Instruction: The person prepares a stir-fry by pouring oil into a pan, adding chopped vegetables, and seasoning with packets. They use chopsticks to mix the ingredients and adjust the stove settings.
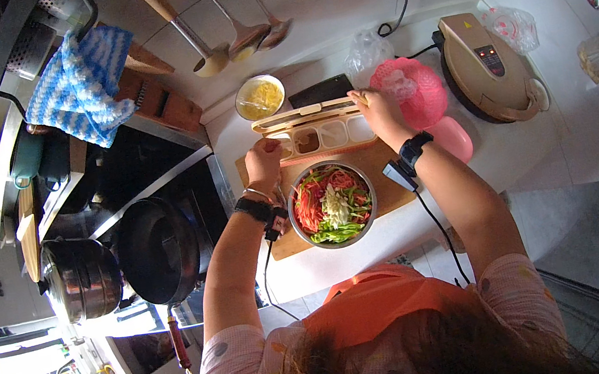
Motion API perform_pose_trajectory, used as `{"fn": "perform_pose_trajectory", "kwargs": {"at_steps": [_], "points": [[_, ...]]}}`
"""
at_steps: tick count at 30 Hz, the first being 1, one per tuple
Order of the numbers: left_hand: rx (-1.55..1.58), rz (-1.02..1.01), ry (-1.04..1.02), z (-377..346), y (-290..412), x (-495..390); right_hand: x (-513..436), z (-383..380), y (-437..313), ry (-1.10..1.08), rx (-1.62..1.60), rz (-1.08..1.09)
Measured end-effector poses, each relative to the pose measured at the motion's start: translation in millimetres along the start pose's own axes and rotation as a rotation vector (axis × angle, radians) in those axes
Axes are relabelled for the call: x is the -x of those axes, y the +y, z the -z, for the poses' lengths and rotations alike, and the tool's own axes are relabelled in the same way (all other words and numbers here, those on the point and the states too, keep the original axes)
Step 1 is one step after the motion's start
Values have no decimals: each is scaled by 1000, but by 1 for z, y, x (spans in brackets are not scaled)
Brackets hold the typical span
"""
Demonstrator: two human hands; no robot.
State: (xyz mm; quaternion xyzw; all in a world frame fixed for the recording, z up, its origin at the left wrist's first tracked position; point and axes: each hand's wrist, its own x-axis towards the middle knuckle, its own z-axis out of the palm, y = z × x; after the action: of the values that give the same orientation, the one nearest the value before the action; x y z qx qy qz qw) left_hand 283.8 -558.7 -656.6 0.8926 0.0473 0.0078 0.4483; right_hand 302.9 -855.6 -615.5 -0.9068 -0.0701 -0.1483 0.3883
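A seasoning box point(323, 148) with several compartments stands on the wooden cutting board point(394, 189), its lid point(311, 111) raised. My right hand point(382, 112) grips the lid's right end between thumb and fingers. At the box's left end, my left hand point(264, 163) hangs over the first compartment with its fingers bent; whether they hold something is hidden. One compartment holds a brown powder point(306, 140), others pale contents. In front of the box sits a metal bowl point(374, 204) of shredded red and green vegetables point(309, 209), with chopped white pieces point(336, 204) heaped in the middle.
Behind the box are a bowl of yellow shreds point(265, 97) and a black flat object point(321, 91). To the right lie a pink basket point(425, 90), a pink tray point(456, 138) and an electric griddle point(483, 69). A frying pan point(158, 250) and a pot point(82, 277) stand left. Ladles point(212, 63) hang above.
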Motion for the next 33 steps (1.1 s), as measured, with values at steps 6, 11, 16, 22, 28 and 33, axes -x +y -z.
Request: {"fn": "perform_pose_trajectory", "kwargs": {"at_steps": [6,11,16,22,28,33], "points": [[310,88,-106,23,19,24,-1,-5,6,28,35,12],[-31,-164,-67,43,46,91,-5,-10,11,22,38,13],[-50,-56,-68,40,56,139,-4,-9,9,36,56,8],[-224,-423,13,31,58,161,0,-2,5,3,62,27],[-327,-573,38,34,60,166,-1,-3,6,7,57,17],[-373,-707,-22,38,59,170,1,-5,6,54,71,77]]}}
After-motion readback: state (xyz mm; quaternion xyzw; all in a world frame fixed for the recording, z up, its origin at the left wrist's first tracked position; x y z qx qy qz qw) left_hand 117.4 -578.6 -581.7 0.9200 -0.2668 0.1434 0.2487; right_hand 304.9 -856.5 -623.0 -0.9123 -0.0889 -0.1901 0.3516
